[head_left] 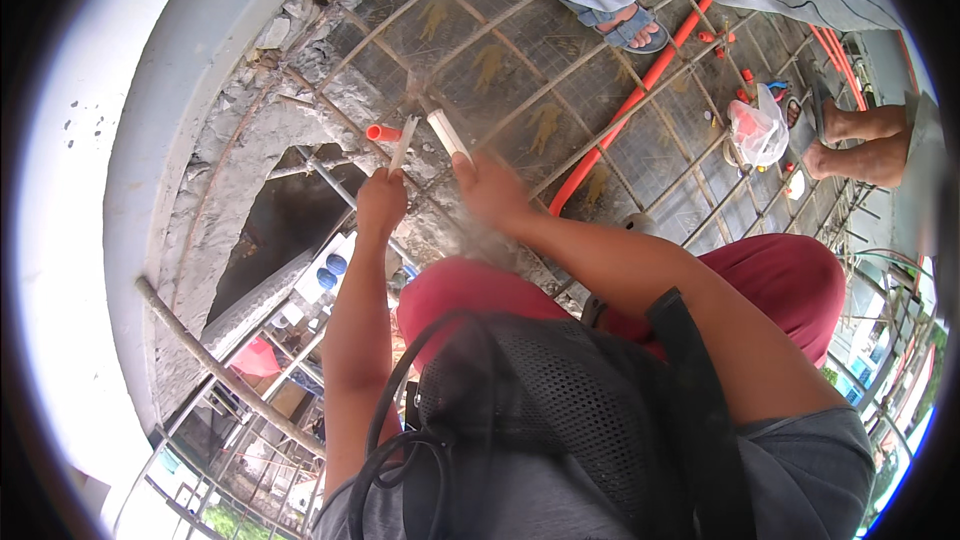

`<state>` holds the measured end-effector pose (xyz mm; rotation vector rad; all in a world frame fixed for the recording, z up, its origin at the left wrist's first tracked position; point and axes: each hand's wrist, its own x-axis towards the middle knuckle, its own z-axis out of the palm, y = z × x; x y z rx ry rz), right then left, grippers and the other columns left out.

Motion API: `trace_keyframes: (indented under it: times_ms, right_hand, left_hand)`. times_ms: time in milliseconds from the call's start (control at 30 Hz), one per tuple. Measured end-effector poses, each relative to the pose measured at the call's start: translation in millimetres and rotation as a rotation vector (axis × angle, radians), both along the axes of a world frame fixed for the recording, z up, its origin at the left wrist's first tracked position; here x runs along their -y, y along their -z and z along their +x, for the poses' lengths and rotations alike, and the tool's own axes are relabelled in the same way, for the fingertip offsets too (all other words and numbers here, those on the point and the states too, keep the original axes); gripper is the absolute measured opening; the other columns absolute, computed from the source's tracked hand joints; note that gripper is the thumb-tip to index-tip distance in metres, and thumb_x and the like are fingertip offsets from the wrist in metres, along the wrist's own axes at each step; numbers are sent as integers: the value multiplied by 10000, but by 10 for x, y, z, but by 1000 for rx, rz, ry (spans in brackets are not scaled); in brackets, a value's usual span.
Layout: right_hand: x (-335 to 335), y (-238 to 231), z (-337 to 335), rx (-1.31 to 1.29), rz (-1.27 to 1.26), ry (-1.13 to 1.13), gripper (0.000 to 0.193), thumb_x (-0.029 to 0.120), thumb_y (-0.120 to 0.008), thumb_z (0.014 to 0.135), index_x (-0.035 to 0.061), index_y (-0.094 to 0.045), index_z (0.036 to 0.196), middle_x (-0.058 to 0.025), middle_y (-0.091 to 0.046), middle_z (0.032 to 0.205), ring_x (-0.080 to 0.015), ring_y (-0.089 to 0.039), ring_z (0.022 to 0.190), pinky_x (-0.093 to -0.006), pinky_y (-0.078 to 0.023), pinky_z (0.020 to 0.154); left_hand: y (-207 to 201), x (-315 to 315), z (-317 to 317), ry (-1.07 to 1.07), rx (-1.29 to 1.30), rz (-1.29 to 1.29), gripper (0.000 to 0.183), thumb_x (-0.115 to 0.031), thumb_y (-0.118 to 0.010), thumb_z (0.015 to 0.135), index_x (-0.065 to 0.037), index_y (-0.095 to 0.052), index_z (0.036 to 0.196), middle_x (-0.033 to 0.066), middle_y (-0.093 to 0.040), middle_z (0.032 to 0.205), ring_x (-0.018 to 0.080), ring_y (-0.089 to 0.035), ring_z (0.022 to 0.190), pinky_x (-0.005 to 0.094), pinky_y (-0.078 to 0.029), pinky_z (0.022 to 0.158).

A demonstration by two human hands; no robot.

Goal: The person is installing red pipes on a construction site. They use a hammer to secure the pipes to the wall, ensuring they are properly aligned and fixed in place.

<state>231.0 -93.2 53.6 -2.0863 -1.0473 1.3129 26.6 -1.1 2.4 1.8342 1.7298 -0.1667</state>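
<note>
Crouching over a mesh of steel bars (492, 28) and dark panels (540, 70), with maroon-trousered knees (470, 290) spread. Working at a ragged edge of broken concrete (320, 120).

Clasping a pale, narrow tool (404, 143) in the left hand (382, 202), with fingers wrapped around its lower part; leaning it slightly right. Clasping a thicker whitish handle (449, 133) in the right hand (488, 188), with fingers closed around the near end; tilting it left. Holding the hands well apart at the wrists, but bringing both upper ends near each other over the concrete edge. Finding blur over the right hand and dusty haze about the far ends; not managing to tell what kind of head is on the handle, or whether either tip is touching concrete.

Noting an orange pipe stub (382, 133) just left of the narrow tool, with its open end facing left; not managing to tell whether stub and tool are touching. Seeing a dark opening (275, 230) left of the left forearm, and a wooden pole (225, 375) lower down.

Spotting a long orange pipe (630, 108) running diagonally across the mesh, near another person's sandalled foot (632, 28). Observing a second pair of feet (855, 168) at right, beside a plastic bag (760, 130).
</note>
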Motion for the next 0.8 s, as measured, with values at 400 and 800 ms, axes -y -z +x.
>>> trace_keyframes:
  times_ms: [400, 800]
  right_hand:
    - [-81, 11, -10, 30, -38, 64, 676, 579, -330, 1151, -4, -655, 1252, -309, -709, 1177, -515, -658, 1165, -577, -492, 1018]
    - [-86, -95, 12, -117, -135, 64, 643, 533, -322, 1159, -2, -651, 1295, -330, -694, 1235, -531, -631, 1226, -560, -479, 1068]
  left_hand:
    - [-8, -26, 5, 32, -2, 17, 414, -364, -508, 1100, 0, -706, 1112, 318, -741, 1084, 535, -690, 1071, 622, -516, 961]
    - [-24, -92, -44, 61, -14, -28, 410, -363, -508, 1100, 1, -697, 1114, 326, -738, 1104, 553, -681, 1086, 633, -515, 971]
